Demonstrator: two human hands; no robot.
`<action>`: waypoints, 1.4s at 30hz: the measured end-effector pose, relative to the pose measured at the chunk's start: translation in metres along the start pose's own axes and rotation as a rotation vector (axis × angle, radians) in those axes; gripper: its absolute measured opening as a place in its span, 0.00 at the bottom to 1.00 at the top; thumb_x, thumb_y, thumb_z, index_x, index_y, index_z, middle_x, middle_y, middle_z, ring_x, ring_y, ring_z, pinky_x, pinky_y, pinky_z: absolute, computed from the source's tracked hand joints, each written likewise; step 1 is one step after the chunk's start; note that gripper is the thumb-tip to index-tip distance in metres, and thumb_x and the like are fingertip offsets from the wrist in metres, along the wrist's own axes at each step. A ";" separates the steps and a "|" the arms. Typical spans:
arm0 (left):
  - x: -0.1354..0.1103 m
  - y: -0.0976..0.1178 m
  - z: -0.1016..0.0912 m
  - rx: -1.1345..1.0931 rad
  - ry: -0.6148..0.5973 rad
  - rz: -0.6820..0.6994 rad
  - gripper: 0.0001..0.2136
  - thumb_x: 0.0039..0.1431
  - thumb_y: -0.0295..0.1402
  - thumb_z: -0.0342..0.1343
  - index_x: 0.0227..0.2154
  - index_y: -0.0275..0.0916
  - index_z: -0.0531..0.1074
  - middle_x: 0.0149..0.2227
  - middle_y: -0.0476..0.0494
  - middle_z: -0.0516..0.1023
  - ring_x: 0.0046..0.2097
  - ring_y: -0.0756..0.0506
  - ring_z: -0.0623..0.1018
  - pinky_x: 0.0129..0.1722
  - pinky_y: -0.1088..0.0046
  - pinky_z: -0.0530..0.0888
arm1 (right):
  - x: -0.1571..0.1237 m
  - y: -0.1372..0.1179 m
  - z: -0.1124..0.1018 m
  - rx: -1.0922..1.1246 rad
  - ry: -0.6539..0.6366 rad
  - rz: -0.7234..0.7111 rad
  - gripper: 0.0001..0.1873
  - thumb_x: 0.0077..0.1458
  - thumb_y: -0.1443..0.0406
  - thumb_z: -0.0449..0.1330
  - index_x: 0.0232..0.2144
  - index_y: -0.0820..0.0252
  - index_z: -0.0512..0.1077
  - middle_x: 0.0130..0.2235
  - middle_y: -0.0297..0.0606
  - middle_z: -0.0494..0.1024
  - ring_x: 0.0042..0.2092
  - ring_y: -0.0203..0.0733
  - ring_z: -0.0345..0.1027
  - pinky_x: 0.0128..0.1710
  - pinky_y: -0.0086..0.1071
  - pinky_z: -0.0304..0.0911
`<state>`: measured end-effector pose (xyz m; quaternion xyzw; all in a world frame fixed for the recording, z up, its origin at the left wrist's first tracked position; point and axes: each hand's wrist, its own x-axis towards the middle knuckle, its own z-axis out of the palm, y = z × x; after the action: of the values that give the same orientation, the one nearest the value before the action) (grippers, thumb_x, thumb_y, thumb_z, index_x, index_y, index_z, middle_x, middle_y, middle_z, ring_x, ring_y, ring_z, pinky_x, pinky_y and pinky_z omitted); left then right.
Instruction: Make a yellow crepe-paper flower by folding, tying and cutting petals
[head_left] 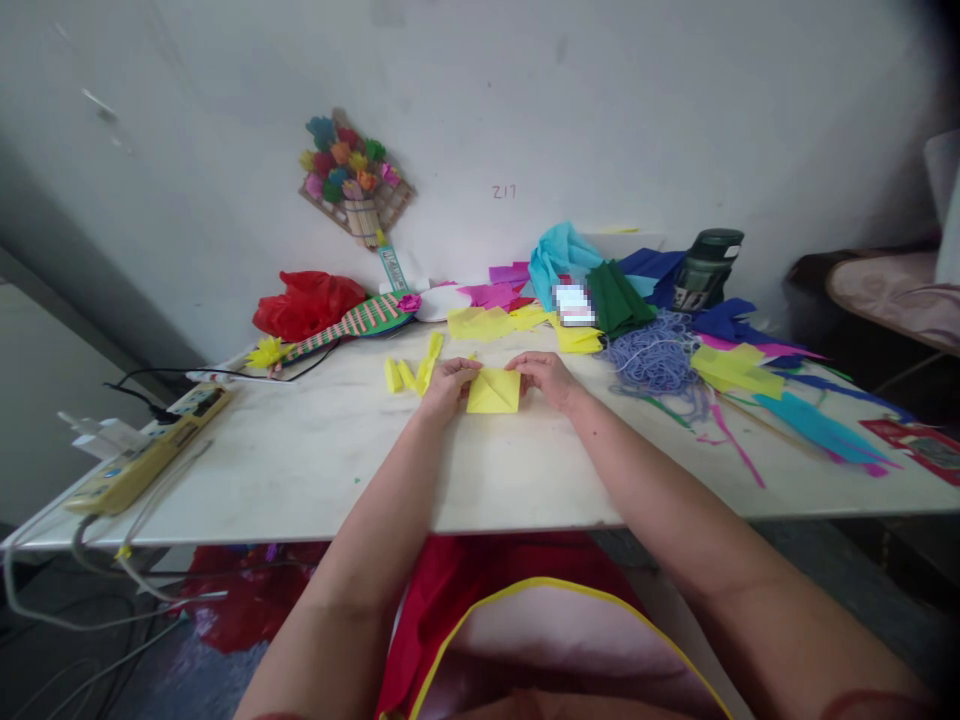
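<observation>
A small yellow paper square (493, 392) with diagonal crease lines stands between my two hands, just above the table. My left hand (450, 386) pinches its left edge, and my right hand (549, 378) pinches the upper right corner. Left of my left hand lie small rolled yellow paper pieces (400, 376) and a folded yellow strip (430, 358). Beyond my hands, flat yellow paper sheets (480, 322) rest on the table.
Coloured crepe paper (566, 255), a tangle of purple yarn (654, 352) and a dark bottle (709, 268) sit at the back right. On the left are a power strip (154, 455), a red plastic bag (307, 303) and a decorated green craft piece (360, 322). Paper flowers (349, 165) hang on the wall.
</observation>
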<state>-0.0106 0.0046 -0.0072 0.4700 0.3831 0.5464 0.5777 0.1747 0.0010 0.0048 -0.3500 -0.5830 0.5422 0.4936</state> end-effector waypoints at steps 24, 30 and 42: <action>-0.007 0.007 0.002 0.203 -0.058 0.135 0.19 0.37 0.35 0.62 0.36 0.38 0.69 0.15 0.59 0.58 0.15 0.58 0.57 0.16 0.79 0.52 | 0.003 0.004 0.006 -0.152 0.077 0.001 0.15 0.37 0.64 0.63 0.33 0.61 0.71 0.20 0.29 0.70 0.19 0.30 0.60 0.19 0.26 0.60; -0.009 0.010 0.005 0.295 -0.062 0.229 0.19 0.39 0.36 0.62 0.38 0.37 0.70 0.15 0.59 0.53 0.17 0.58 0.54 0.18 0.79 0.51 | 0.005 0.008 0.003 -0.175 0.059 0.080 0.11 0.42 0.63 0.61 0.30 0.63 0.72 0.21 0.32 0.72 0.19 0.31 0.62 0.18 0.25 0.58; -0.011 0.011 0.009 0.340 -0.088 0.239 0.17 0.42 0.36 0.59 0.37 0.34 0.71 0.15 0.58 0.52 0.18 0.57 0.54 0.19 0.79 0.52 | 0.002 0.007 0.001 -0.181 0.015 0.147 0.13 0.42 0.58 0.62 0.23 0.62 0.69 0.16 0.31 0.70 0.17 0.32 0.62 0.17 0.25 0.57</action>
<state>-0.0061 -0.0077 0.0051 0.6262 0.3859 0.5174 0.4374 0.1718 0.0041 -0.0015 -0.4389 -0.5986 0.5193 0.4235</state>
